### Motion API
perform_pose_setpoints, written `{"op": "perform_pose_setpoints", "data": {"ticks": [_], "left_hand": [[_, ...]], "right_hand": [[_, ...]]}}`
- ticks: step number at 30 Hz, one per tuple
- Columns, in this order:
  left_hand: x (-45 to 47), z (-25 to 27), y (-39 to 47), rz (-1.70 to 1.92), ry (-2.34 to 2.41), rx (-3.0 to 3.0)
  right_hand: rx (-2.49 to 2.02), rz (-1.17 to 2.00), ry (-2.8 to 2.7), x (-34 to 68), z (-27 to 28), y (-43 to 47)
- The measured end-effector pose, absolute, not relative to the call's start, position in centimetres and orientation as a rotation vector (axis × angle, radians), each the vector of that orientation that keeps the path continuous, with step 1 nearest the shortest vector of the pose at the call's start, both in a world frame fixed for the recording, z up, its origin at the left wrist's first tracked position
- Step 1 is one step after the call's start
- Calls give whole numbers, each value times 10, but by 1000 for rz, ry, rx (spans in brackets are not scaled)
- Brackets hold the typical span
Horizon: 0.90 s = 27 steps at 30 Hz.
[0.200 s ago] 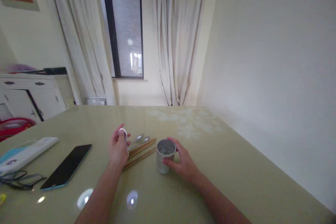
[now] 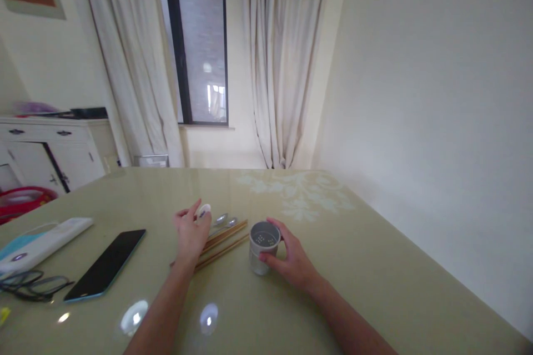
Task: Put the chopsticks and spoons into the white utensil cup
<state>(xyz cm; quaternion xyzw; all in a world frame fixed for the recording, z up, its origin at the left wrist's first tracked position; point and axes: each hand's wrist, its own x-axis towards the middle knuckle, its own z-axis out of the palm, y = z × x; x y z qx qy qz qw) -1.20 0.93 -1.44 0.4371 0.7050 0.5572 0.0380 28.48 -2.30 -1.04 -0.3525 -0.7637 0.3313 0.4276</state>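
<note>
My left hand point(image 2: 192, 236) is closed on a white spoon point(image 2: 204, 210). Only its rounded end with a small dark mark shows past the fingers; the rest is hidden. Just right of that hand, two metal spoons point(image 2: 225, 222) and several wooden chopsticks point(image 2: 227, 241) lie on the table, partly covered by the hand. My right hand point(image 2: 291, 258) grips the side of a grey utensil holder point(image 2: 259, 263), thumb in front and fingers behind. The holder stands upright on the table, and small drain holes show in its bottom. I see nothing inside it.
On the left of the glossy table point(image 2: 375, 288) lie a black phone point(image 2: 106, 263), a white power strip point(image 2: 50, 244), a pair of glasses point(image 2: 35, 285) and a blue item point(image 2: 19, 247). A wall point(image 2: 437, 122) runs along the right side.
My left hand has turned and tipped the white spoon to the right, so its marked end faces me. My right hand and the holder stay in place.
</note>
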Motion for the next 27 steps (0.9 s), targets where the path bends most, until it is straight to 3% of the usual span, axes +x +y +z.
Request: {"op": "perform_pose_setpoints", "data": {"ticks": [27], "left_hand": [[-14,-15,3,1046,2576,1716]], "right_hand": [[-887,820,-1890,284,-14,-23]]}}
